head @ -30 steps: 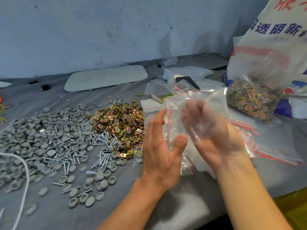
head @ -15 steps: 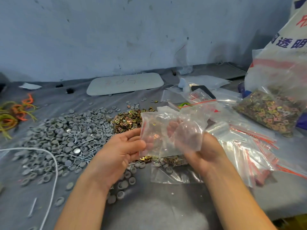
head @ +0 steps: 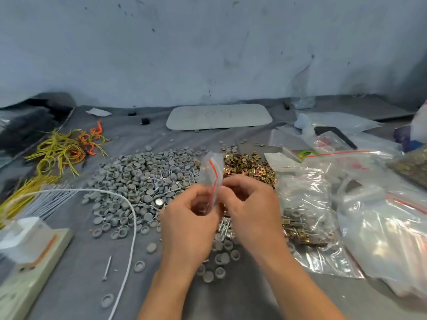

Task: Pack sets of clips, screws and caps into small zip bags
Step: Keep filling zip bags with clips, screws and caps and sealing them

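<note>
At the centre of the grey table [head: 69,285], pinching a small zip bag [head: 211,168] upright between both hands: left hand [head: 188,224] with fingers curled onto its lower left edge, right hand [head: 253,211] curled likewise onto its right edge, backs of both toward the camera. Above the fingers, the red strip of the bag in view, contents not clear. At 10 o'clock from the hands, a broad heap of grey caps [head: 136,179] mixed with screws [head: 172,191]; at 1 o'clock, a heap of brass-coloured clips [head: 248,163]; at 6 o'clock, loose caps and a few more screws. At 3 o'clock, a clear bag [head: 307,218] holding clips, screws and caps, and beyond it spare bags [head: 388,229] in a bundle. At 9 o'clock, a white cord [head: 132,218]; farther out at 10 o'clock, yellow ties [head: 57,151]; at 12 o'clock by the wall, a white board [head: 219,116].
</note>
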Demonstrator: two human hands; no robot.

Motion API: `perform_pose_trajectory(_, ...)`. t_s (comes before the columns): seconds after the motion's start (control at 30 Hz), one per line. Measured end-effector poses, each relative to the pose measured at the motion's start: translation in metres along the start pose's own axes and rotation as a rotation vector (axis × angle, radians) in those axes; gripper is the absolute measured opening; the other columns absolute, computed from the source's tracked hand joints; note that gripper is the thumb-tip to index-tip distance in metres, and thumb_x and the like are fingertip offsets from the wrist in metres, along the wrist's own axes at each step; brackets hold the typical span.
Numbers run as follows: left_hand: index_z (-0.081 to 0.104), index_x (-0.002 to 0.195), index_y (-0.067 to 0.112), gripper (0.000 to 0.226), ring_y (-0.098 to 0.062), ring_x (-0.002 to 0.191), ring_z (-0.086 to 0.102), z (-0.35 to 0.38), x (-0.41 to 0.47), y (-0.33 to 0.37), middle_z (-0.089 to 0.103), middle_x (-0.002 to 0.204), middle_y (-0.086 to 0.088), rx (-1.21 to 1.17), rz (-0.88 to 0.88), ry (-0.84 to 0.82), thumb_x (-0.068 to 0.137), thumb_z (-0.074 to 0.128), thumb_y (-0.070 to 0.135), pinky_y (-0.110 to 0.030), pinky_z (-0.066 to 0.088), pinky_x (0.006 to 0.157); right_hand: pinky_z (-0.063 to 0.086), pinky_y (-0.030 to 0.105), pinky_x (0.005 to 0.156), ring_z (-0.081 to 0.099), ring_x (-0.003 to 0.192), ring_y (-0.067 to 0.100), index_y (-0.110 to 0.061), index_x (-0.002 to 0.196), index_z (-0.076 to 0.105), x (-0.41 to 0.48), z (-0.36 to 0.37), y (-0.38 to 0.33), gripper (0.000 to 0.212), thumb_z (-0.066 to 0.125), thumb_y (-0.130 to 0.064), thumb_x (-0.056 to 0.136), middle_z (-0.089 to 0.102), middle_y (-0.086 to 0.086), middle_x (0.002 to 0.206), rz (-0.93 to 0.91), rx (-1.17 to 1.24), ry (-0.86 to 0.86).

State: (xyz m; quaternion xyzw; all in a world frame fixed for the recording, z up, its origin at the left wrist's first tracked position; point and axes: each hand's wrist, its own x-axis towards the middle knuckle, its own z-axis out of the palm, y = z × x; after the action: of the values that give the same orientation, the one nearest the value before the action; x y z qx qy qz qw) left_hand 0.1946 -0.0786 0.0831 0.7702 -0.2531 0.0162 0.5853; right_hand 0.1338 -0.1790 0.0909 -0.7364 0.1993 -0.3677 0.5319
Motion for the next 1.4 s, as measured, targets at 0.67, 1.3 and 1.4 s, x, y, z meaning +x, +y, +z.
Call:
perform_pose_trajectory(0.67,0.081,0.069,0.022,0.017,-0.004,0.058,0.066,-0.024,0.01,-0.006,0.075,0.067,0.002,-0.383,-0.288,-0.061,0.08,0.082,0.009,-0.015,0.05,0.056,0.042,0.025,0.049,0.054,0.051,0.018,-0.008,0.07,0.074,0.009,0.002,0.008,0.028,0.068,-0.01,0.097,0.065,0.01,0.06,0.26,0.276,-0.234)
perform_pose_trajectory(1.3,0.077,0.113,0.023,0.036,-0.018,0.069,0.061,-0.029,0.0,-0.008,0.066,0.074,0.005,0.487,0.383,0.448,0.082,0.073,0.004,-0.03,0.045,0.065,0.038,0.013,0.055,0.056,0.057,0.006,-0.025,0.071,0.063,-0.01,0.026,-0.012,0.024,0.084,-0.028,0.079,0.059,-0.013,0.059,-0.178,-0.321,0.198)
perform_pose_trajectory(1.4,0.077,0.109,0.016,0.024,-0.019,0.091,0.067,-0.026,0.001,-0.012,0.074,0.098,0.005,0.35,0.374,0.319,0.09,0.064,0.011,-0.026,0.05,0.084,0.055,0.025,0.066,0.069,0.071,0.004,-0.029,0.091,0.08,-0.012,0.033,-0.014,0.017,0.068,-0.019,0.087,0.074,-0.019,0.075,-0.156,-0.151,-0.025)
